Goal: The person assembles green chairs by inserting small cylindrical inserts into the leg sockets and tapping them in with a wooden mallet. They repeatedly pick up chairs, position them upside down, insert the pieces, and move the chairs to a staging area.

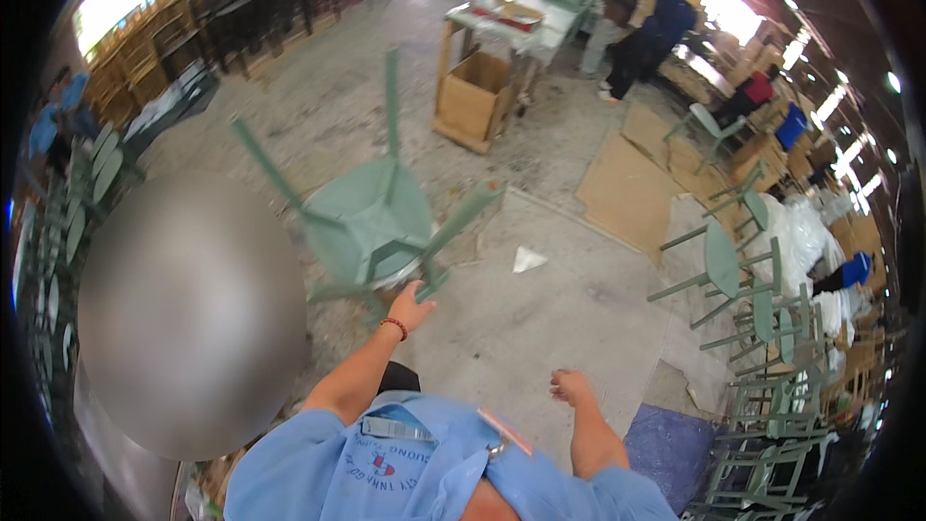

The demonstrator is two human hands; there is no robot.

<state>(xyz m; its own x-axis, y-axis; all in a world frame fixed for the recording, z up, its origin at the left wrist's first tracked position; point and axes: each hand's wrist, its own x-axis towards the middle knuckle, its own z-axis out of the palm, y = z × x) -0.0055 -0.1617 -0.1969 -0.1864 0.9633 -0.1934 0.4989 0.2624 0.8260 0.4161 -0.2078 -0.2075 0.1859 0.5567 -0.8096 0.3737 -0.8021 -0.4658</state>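
Held only by the left hand (pixel 410 307), whose grip seems closed on a rail, the upturned green chair (pixel 371 217) could twist free and drop to the floor (pixel 540 318), since the right hand (pixel 571 386) hangs loosely curled and empty.

Sage-green chair (pixel 371 217), red bead bracelet (pixel 394 327), light-blue shirt (pixel 405 468)
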